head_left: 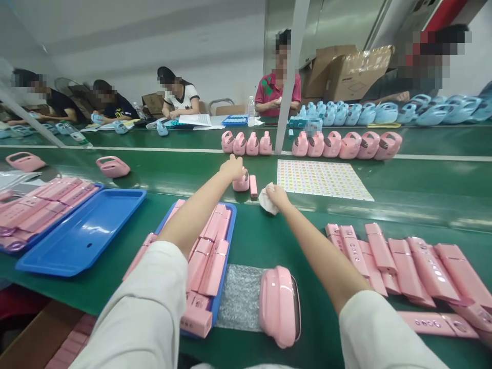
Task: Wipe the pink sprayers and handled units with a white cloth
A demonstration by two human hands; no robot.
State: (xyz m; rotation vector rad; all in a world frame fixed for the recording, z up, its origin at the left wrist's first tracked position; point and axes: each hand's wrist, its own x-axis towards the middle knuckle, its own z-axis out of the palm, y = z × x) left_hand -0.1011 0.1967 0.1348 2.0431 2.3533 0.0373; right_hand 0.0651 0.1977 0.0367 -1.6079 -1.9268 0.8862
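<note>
My left hand [232, 168] reaches forward to a small pink handled case [241, 182] on the green bench, its fingers closed at the top of the case. Just right of that case stands a narrow pink block [253, 186]. A crumpled white cloth [268, 199] is pinched in my right hand [277, 197]. Nearer to me, a larger pink case [280, 306] lies beside a sheet of bubble wrap [243, 297]. Under my left forearm is a blue tray with pink parts [209, 256].
Pink parts [411, 266] are spread at the right. Another blue tray [84, 230] lies left. Behind are a sticker sheet [321, 178], a row of pink cases [350, 145], a white post [291, 77] and several people working across the bench.
</note>
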